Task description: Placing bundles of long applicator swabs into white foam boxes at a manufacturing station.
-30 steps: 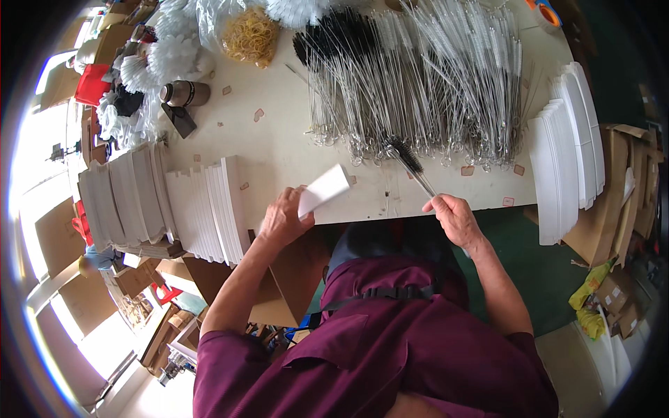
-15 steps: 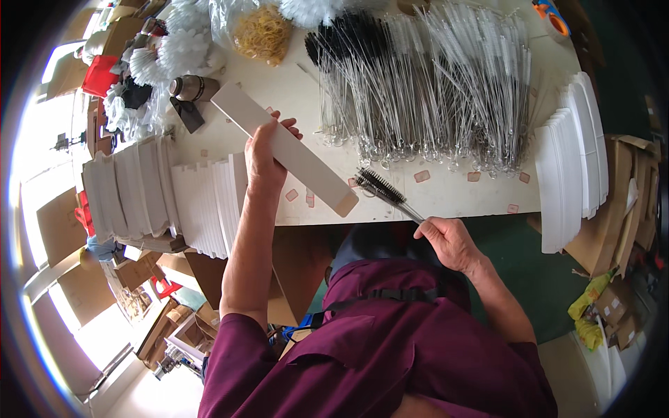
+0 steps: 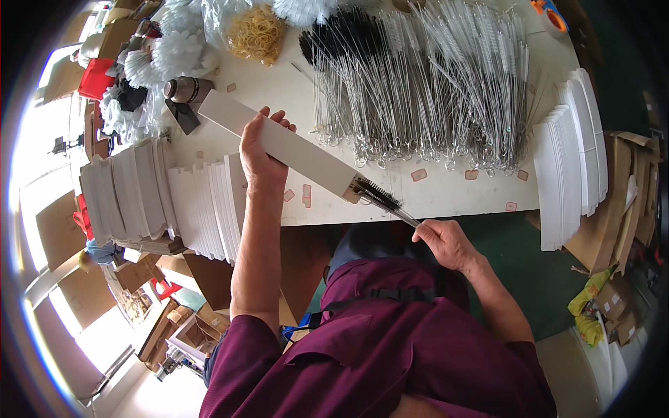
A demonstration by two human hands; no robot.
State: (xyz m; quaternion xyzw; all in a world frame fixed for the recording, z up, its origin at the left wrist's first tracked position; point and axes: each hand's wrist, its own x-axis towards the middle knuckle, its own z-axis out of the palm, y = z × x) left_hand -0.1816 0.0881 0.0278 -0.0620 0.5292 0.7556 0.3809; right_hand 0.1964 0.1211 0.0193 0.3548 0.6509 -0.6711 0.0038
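My left hand is wrapped round a long white cardboard box, which slants down to the right over the table's front edge. In my right hand are the metal stems of a small bundle of wire brushes with black bristles. The bristled tips meet the box's lower right end and partly enter its opening; how deep they reach is hidden. Beyond my hands, many thin wire brushes with black or white bristles lie in a broad row, their ring ends toward me.
Stacked white boxes stand left, with more white boxes right. At the back lie a bag of yellow rubber bands, a metal flask and orange-and-blue tape dispenser. Small reddish packets dot the white table.
The box's lower end has come onto the brush tips, which stood apart from it before. The box lies at a slightly flatter slant; my right hand has barely moved.
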